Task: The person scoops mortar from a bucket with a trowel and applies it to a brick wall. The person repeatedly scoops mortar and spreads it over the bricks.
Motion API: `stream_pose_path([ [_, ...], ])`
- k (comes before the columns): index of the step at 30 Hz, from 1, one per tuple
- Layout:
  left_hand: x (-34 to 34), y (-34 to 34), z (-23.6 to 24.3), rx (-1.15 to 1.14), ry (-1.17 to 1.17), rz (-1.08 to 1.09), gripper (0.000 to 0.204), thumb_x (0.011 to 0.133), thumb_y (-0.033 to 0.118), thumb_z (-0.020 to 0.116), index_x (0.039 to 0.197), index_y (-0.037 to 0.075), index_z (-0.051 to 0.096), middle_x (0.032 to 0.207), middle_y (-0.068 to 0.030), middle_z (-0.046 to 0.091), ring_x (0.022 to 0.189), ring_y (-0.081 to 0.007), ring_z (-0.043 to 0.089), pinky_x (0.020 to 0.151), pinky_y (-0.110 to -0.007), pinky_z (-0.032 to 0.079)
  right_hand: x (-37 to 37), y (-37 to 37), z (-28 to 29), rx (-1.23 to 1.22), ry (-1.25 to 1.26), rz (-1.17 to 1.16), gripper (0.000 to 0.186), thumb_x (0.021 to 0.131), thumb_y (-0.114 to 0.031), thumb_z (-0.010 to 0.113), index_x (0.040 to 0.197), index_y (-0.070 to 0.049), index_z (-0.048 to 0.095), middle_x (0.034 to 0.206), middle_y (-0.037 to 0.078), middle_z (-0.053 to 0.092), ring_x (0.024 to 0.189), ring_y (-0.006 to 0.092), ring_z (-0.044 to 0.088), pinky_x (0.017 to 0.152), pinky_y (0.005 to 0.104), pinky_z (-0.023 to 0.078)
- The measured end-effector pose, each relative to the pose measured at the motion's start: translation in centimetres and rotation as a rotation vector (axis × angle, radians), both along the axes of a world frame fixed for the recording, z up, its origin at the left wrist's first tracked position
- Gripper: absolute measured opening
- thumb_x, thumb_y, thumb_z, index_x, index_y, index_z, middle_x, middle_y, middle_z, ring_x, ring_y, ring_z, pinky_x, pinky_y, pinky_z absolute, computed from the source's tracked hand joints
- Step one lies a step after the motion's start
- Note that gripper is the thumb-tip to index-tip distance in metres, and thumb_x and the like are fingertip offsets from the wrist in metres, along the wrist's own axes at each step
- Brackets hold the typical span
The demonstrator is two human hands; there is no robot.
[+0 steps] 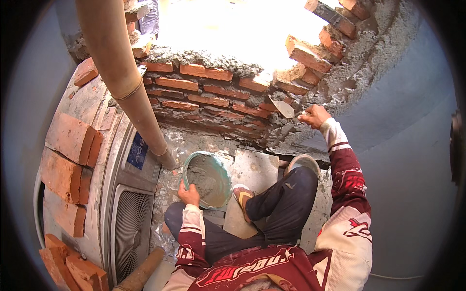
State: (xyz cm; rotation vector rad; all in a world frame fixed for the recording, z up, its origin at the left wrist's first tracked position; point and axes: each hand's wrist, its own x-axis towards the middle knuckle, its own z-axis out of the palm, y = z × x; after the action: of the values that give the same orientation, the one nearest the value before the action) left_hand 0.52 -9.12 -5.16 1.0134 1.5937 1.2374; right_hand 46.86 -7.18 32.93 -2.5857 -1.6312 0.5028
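Note:
My right hand (pixel 314 116) is closed around the handle of a small pointed trowel (pixel 282 106), whose blade lies close to the broken brick edge at the right of the opening. Grey mortar coats the masonry beside the blade. Down at the left, my left hand (pixel 189 195) grips the rim of a green basin (pixel 227 178). Wet grey mortar (pixel 206 177) covers much of the basin's inside. Behind the basin rises a low brick wall (pixel 201 92), with rough mortar (pixel 208 58) along its top.
A thick bamboo pole (pixel 116 63) slants down at the left, beside an air-conditioner unit (pixel 131 220) with loose bricks (pixel 63 177) stacked on it. A second round container (pixel 306 161) stands behind my knee. Jagged bricks (pixel 308 54) stick out at upper right.

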Motion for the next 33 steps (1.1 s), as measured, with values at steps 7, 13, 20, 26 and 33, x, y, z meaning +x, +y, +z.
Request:
stream_pose_path([
  [7,-0.7,-0.4,1.5,-0.046,0.126,-0.030,0.047,0.075,0.009,0.057,0.118,-0.010,0.061,0.103,-0.0251,0.067,0.095,-0.0358,0.065,0.087,-0.041,0.049,-1.6,-1.7,-1.1,0.159,-0.184,-0.019,0.051,0.082,-0.050,0.067,0.097,-0.001,0.070,0.088,0.024,0.070,0.090,0.0404,0.067,0.081,0.0476,0.051],
  [13,-0.6,-0.1,0.7,-0.035,0.044,0.034,0.047,0.074,0.010,0.057,0.116,-0.010,0.062,0.099,-0.0251,0.067,0.091,-0.0361,0.065,0.084,-0.042,0.049,-1.8,-2.8,-2.4,0.236,-0.189,-0.112,0.048,0.084,-0.051,0.066,0.099,-0.006,0.069,0.091,0.022,0.070,0.092,0.0427,0.066,0.080,0.0493,0.051],
  [20,-0.4,-0.2,1.7,-0.014,0.153,0.015,0.045,0.075,0.008,0.057,0.117,-0.008,0.062,0.099,-0.0212,0.068,0.091,-0.0313,0.065,0.084,-0.041,0.049,-3.2,-5.3,-1.1,0.252,-0.175,-0.113,0.047,0.084,-0.050,0.067,0.096,-0.005,0.069,0.086,0.021,0.069,0.086,0.0424,0.066,0.076,0.0483,0.050],
  [26,-0.4,-0.3,3.6,-0.005,0.027,0.014,0.044,0.076,0.005,0.056,0.118,-0.007,0.062,0.096,-0.0161,0.068,0.085,-0.0247,0.064,0.079,-0.037,0.049,-6.0,-7.5,2.6,0.134,0.156,0.087,0.038,0.080,-0.032,0.077,0.091,0.004,0.069,0.064,0.011,0.060,0.060,0.0157,0.059,0.059,0.0350,0.048],
  [33,-0.5,0.3,1.6,0.008,0.054,0.055,0.041,0.075,0.005,0.056,0.113,-0.008,0.063,0.090,-0.0145,0.068,0.078,-0.0240,0.063,0.076,-0.037,0.049,-4.2,-3.9,3.6,-0.138,0.680,0.039,0.027,0.085,-0.029,0.075,0.085,-0.002,0.070,0.065,0.000,0.060,0.054,0.0089,0.053,0.050,0.0265,0.042],
])
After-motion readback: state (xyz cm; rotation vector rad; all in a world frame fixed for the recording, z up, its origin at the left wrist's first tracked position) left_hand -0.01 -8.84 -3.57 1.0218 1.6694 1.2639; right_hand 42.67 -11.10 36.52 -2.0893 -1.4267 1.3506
